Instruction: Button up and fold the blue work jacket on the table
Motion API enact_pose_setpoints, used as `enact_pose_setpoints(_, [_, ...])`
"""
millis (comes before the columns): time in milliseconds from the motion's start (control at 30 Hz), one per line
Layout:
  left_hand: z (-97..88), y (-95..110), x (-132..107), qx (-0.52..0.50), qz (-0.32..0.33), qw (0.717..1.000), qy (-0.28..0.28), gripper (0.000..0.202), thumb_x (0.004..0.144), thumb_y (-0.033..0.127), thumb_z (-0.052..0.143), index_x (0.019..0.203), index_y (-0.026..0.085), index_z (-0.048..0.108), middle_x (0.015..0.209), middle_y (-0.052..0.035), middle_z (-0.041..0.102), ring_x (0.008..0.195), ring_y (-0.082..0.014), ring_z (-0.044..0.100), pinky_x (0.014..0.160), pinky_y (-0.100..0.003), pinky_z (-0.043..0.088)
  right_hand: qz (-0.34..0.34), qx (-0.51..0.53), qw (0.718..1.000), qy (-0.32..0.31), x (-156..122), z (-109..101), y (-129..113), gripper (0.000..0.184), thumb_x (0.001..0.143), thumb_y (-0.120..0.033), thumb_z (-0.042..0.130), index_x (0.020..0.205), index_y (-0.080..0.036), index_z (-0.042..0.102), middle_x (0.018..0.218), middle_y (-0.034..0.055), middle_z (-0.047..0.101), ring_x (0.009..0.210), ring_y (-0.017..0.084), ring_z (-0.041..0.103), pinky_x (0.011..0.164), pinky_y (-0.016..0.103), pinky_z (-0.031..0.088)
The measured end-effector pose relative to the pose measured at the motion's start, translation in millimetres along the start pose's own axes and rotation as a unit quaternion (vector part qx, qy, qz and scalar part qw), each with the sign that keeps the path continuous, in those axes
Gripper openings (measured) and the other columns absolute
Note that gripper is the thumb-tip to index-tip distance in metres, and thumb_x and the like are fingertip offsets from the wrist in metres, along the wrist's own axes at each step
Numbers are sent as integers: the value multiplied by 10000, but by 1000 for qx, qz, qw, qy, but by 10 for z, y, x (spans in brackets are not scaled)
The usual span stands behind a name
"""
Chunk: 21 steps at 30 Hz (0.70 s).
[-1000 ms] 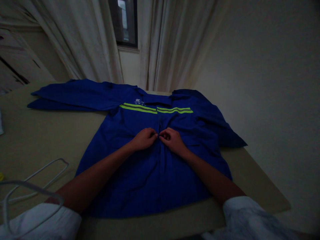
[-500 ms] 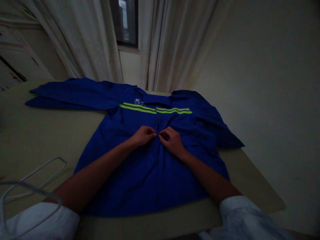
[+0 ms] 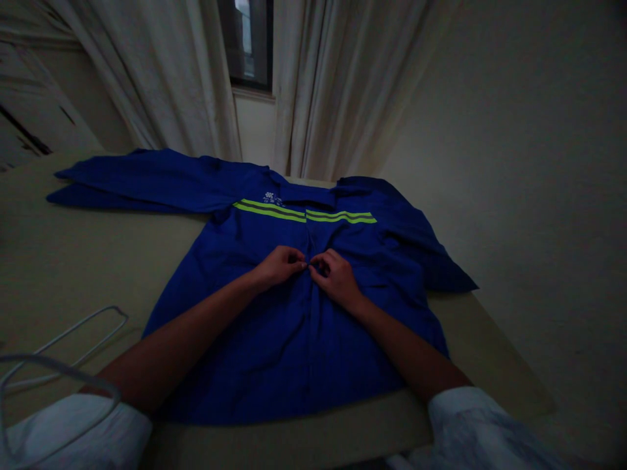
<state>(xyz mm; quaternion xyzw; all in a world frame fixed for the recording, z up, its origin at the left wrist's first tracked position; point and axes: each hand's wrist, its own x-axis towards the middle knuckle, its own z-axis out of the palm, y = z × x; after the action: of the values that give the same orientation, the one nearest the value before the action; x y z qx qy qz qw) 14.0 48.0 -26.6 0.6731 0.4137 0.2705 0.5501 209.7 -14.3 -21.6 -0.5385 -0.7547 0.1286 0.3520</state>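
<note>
A blue work jacket (image 3: 245, 365) with yellow-green reflective bands lies spread out, collar away from me. Its left-side sleeve stretches out flat, while the other slants down to the right. At the front opening, below the bands, my left hand (image 3: 283, 266) pinches the fabric edge between thumb and fingers. Right beside it, my right hand (image 3: 337, 277) pinches the opposite edge, the fingertips of both hands nearly touching. Whatever small fastener may be between the fingertips is too dark and small to make out.
Beneath the jacket is a beige-topped table (image 3: 98, 261). A white cable (image 3: 73, 333) loops over its left part, close to my left forearm. Pale curtains (image 3: 333, 85) and a window (image 3: 249, 46) stand behind, with a bare wall (image 3: 529, 196) to the right.
Both hands keep their pinch at the jacket front with hardly any movement. The view has shifted very slightly.
</note>
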Motion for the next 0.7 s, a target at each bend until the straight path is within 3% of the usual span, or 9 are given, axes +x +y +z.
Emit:
enact_pose_setpoints(367, [-20, 48, 13, 10, 23, 1000, 5, 291, 818, 443, 678, 806, 162, 754, 759, -31, 708, 725, -167, 589, 675, -274, 433, -75, -15, 997, 18, -32, 28, 32, 65, 944, -162, 672, 902, -211, 675, 858, 15, 623, 744, 158, 595, 660, 276, 437])
enact_pose_setpoints(700, [39, -15, 73, -46, -33, 998, 39, 289, 727, 456, 716, 743, 167, 714, 683, 0, 640, 689, -151, 543, 648, -262, 392, -64, -38, 997, 35, -28, 34, 7, 72, 952, -262, 722, 983, -209, 684, 922, 36, 662, 764, 163, 631, 674, 278, 481])
